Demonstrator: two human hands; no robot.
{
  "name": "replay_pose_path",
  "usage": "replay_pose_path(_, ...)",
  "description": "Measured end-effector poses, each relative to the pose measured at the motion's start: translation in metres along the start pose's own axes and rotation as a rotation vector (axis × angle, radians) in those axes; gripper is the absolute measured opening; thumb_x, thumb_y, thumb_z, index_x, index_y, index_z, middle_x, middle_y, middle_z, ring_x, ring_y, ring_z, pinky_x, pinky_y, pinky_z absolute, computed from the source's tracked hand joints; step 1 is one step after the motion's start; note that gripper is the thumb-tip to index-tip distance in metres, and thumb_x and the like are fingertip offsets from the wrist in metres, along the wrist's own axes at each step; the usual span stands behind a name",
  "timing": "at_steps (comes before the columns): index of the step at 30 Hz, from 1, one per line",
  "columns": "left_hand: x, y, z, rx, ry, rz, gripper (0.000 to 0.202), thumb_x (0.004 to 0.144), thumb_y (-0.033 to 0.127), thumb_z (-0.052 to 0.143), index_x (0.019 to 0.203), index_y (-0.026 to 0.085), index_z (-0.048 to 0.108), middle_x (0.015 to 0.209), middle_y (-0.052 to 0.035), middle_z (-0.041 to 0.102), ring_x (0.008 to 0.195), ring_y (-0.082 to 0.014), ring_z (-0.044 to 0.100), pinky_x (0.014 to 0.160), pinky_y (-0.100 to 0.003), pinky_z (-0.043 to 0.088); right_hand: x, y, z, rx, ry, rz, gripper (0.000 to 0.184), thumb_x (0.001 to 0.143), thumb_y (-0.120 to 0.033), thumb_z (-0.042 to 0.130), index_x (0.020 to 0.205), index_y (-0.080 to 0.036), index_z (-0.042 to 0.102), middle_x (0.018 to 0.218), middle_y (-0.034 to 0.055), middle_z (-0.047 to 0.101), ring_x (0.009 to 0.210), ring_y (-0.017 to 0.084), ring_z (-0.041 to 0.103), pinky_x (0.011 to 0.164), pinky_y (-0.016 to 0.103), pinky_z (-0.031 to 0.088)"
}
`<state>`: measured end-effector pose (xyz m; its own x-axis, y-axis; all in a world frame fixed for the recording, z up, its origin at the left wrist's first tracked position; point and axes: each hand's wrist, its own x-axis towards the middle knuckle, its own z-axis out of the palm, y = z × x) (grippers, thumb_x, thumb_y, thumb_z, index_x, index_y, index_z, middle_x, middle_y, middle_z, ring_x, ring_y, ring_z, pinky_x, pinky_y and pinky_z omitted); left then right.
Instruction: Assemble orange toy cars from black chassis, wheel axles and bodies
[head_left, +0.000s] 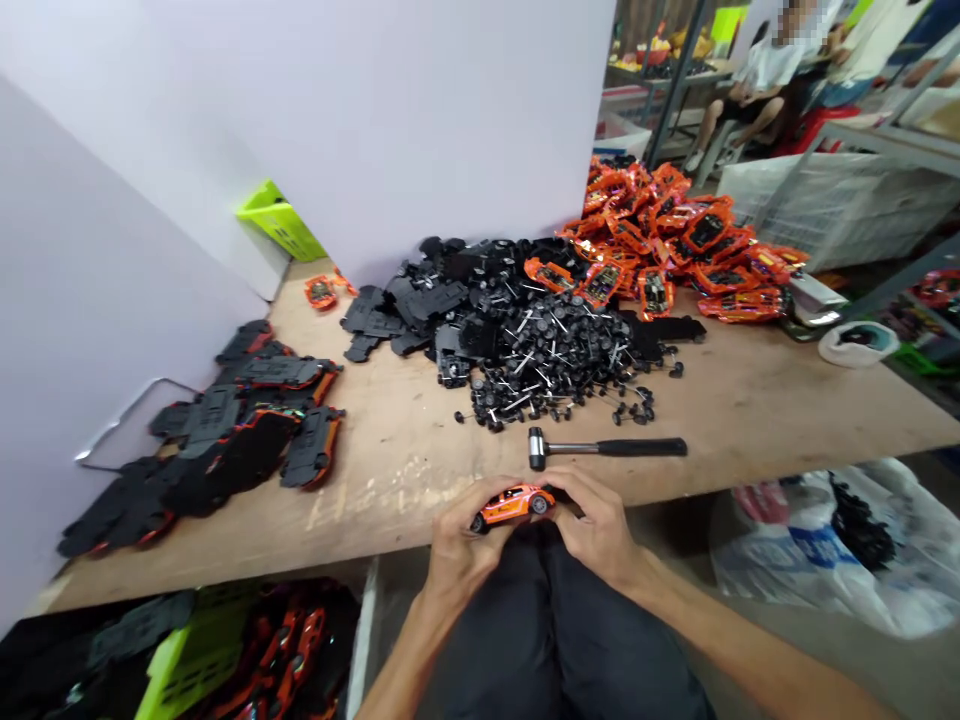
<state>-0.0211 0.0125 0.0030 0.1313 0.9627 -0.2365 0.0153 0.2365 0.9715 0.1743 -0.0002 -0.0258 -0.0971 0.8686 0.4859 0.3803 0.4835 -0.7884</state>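
Observation:
An orange toy car (512, 505) with dark wheels is held between my two hands at the table's front edge, above my lap. My left hand (466, 535) grips its left end, and my right hand (596, 520) closes on the right end. Just beyond them lies a hammer (600, 448) with a black handle pointing right. Behind the hammer is a heap of small black wheels on metal axles (540, 360). Black car bases (420, 300) are piled behind and left of the wheels. Orange car body shells (675, 235) make a big heap at the back right.
Several assembled cars lie base-up (225, 420) at the table's left. A green basket (281, 220) leans at the back partition. Below the table are a green crate (191, 640) with orange cars and a plastic bag (832, 550). A white roll (859, 343) sits at right; people sit beyond.

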Motion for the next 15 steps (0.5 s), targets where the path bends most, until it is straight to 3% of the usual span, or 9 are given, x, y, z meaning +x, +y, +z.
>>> replay_pose_path(4,-0.011,0.003,0.0,0.124,-0.022,0.088,0.031,0.072,0.021,0.087,0.099,0.036,0.083,0.105,-0.0083,0.079,0.103,-0.0354,0.071,0.105,-0.049,0.053,0.001,0.0,-0.007,-0.002,-0.088,0.077,0.026,0.096,-0.021,0.068,0.12,-0.031,0.071,0.113,0.0035,0.079,0.103,0.025,0.077,0.092,0.035,0.064)
replay_pose_path(5,-0.011,0.005,-0.005,0.161,0.01,0.103,0.033,0.073,0.023,0.087,0.102,0.037,0.083,0.105,-0.0071,0.08,0.101,-0.0345,0.072,0.102,-0.048,0.054,0.003,0.002,-0.01,-0.015,-0.113,0.094,0.032,0.096,-0.027,0.07,0.128,-0.031,0.068,0.118,0.0037,0.078,0.105,0.026,0.077,0.092,0.036,0.065)
replay_pose_path(7,-0.008,0.015,-0.027,0.231,0.209,0.175,0.036,0.073,0.028,0.089,0.106,0.039,0.08,0.106,-0.0044,0.079,0.101,-0.0331,0.072,0.1,-0.046,0.055,0.006,0.006,-0.018,-0.059,-0.125,0.112,0.049,0.095,-0.039,0.072,0.142,-0.031,0.061,0.13,0.0054,0.075,0.113,0.029,0.076,0.096,0.04,0.065)
replay_pose_path(9,0.002,0.032,-0.068,0.329,0.575,0.327,0.035,0.073,0.035,0.089,0.106,0.036,0.077,0.107,-0.003,0.078,0.103,-0.0318,0.071,0.101,-0.045,0.055,0.009,0.01,-0.029,-0.125,-0.068,0.127,0.052,0.094,-0.048,0.07,0.142,-0.03,0.061,0.135,0.0069,0.073,0.118,0.032,0.074,0.099,0.045,0.064)
replay_pose_path(11,0.02,0.053,-0.122,0.496,0.945,0.474,0.035,0.079,0.044,0.081,0.11,0.029,0.074,0.112,-0.0049,0.076,0.108,-0.0312,0.069,0.104,-0.046,0.051,0.011,0.013,-0.042,-0.191,0.012,0.154,0.042,0.096,-0.052,0.067,0.131,-0.03,0.069,0.128,0.007,0.076,0.113,0.032,0.075,0.096,0.046,0.065)
replay_pose_path(13,0.042,0.073,-0.179,0.52,1.102,0.49,0.035,0.087,0.042,0.072,0.115,0.021,0.07,0.123,-0.012,0.071,0.12,-0.0321,0.063,0.113,-0.049,0.043,0.012,0.017,-0.052,-0.238,0.076,0.171,0.035,0.098,-0.053,0.064,0.12,-0.029,0.074,0.118,0.0066,0.079,0.104,0.031,0.078,0.088,0.043,0.067)
replay_pose_path(15,0.064,0.089,-0.228,0.721,1.25,0.372,0.026,0.088,0.036,0.068,0.105,0.017,0.069,0.123,-0.016,0.069,0.124,-0.0334,0.06,0.113,-0.051,0.041,0.012,0.02,-0.062,-0.277,0.101,0.179,0.034,0.098,-0.054,0.063,0.118,-0.029,0.075,0.119,0.0068,0.079,0.103,0.03,0.077,0.075,0.037,0.067)
